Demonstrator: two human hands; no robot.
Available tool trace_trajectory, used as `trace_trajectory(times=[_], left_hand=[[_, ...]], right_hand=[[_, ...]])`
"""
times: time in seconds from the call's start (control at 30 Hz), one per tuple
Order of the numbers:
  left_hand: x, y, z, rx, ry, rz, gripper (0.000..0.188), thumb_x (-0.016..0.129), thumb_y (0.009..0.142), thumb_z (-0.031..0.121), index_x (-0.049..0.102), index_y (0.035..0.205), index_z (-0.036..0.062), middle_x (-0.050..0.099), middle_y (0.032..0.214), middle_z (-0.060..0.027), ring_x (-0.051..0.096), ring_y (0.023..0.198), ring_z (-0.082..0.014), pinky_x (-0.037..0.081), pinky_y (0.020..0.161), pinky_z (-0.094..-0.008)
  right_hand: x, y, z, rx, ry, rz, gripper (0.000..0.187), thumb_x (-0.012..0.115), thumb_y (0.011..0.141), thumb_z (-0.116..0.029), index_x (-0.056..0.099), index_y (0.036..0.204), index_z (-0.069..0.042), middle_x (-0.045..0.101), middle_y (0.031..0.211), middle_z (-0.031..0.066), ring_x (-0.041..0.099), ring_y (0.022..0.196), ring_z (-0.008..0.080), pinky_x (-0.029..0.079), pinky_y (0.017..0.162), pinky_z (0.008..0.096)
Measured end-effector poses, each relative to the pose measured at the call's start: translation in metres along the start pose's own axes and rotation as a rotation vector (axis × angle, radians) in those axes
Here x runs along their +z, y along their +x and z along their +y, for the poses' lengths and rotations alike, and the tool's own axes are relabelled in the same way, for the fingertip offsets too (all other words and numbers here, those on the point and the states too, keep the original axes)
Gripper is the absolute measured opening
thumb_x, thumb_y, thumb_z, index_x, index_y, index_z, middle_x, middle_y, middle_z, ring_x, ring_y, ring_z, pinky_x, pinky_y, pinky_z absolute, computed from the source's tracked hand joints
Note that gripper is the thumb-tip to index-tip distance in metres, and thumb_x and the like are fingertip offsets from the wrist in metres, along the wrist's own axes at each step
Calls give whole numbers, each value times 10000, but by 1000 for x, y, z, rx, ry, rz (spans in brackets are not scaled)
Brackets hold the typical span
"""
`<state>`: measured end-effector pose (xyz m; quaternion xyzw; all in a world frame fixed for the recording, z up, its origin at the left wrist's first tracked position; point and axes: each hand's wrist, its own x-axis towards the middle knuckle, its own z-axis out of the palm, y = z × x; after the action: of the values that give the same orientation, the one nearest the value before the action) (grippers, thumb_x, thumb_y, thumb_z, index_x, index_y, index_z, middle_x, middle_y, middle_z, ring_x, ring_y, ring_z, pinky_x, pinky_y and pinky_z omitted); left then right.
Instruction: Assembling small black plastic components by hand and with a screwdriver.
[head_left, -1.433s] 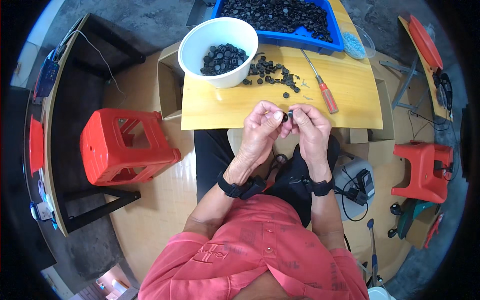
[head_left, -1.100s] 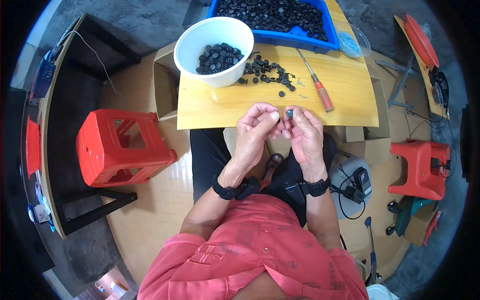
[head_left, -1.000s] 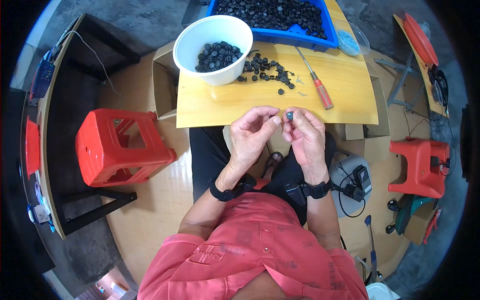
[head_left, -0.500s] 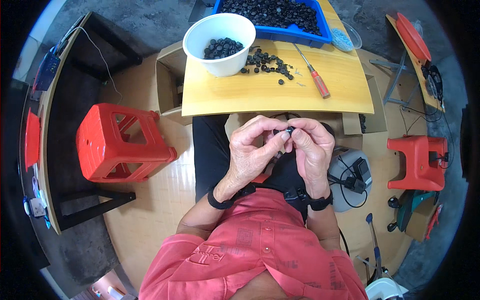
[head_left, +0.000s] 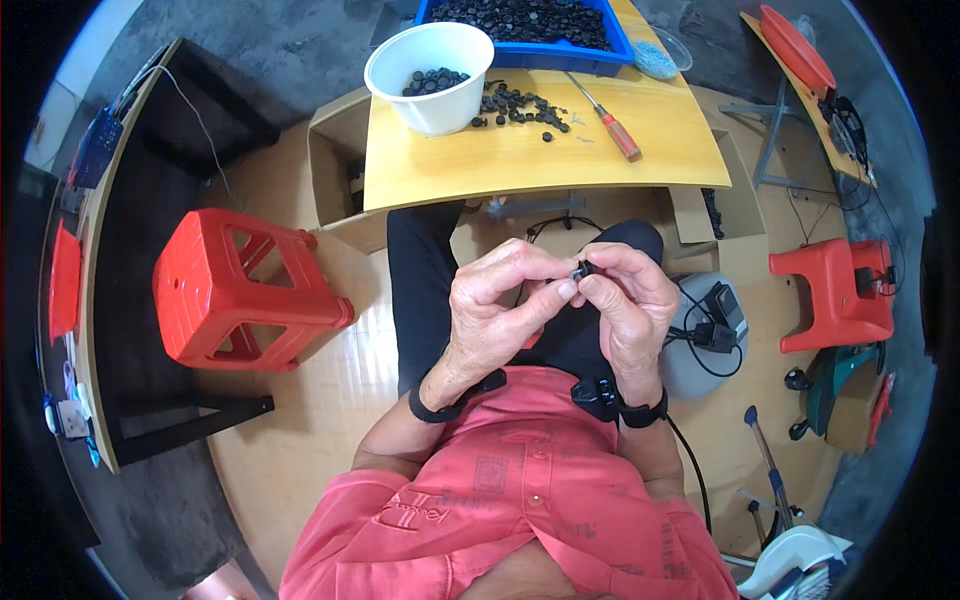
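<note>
In front of my lap both hands meet at the fingertips, below the table's near edge. A small round black cap-like part is pinched between the thumb and fingers of my right hand. My left hand is closed in a pinch against the left side of that part; what lies between its fingertips is too small to make out. On the yellow table, similar black parts lie loose. Beside them rests a screwdriver with a red handle, near a few tiny silvery pieces.
A white bucket of black parts stands on the table. Behind it are a blue tray full of them and a clear dish of small bluish pieces. Cardboard boxes flank the table. Red stools stand either side.
My hands have turned slightly, and the black part now shows more at my right fingertips. The whole view has shifted a little, so the table sits higher and further left.
</note>
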<state>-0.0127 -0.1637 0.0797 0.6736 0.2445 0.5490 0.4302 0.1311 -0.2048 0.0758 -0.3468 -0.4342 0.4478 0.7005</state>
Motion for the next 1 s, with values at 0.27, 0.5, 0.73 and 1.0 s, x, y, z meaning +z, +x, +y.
trace_trajectory(times=[0.27, 0.5, 0.73, 1.0], left_hand=[[2, -18, 20, -270, -420, -51, 134, 694, 772, -5, 648, 897, -27, 626, 859, -92, 574, 784, -130, 454, 686, -241], [1, -29, 37, -93, -207, -29, 127, 684, 762, -35, 641, 882, -33, 623, 844, -94, 568, 776, -142, 446, 696, -251], [3, -30, 44, -7, -138, -16, 86, 669, 775, -18, 641, 856, -22, 611, 795, -65, 534, 682, -99, 418, 597, -228], [-1, -32, 45, -20, -68, -11, 48, 666, 778, 19, 636, 813, 7, 585, 723, -32, 503, 603, -72, 395, 514, -211]], right_hand=[[1, -25, -12, -148, -125, -30, 198, 649, 782, 72, 617, 973, 33, 639, 917, 102, 609, 759, 123, 506, 677, 222], [11, -41, -29, -197, -113, -53, 187, 632, 788, 82, 616, 971, 45, 633, 904, 130, 605, 682, 127, 505, 603, 227], [18, -47, -31, -272, -90, -39, 166, 619, 791, 84, 611, 953, 52, 625, 911, 143, 597, 667, 130, 497, 588, 227], [19, -47, -32, -394, -345, -44, 144, 628, 755, 82, 606, 894, 51, 634, 861, 147, 607, 688, 181, 489, 613, 257]])
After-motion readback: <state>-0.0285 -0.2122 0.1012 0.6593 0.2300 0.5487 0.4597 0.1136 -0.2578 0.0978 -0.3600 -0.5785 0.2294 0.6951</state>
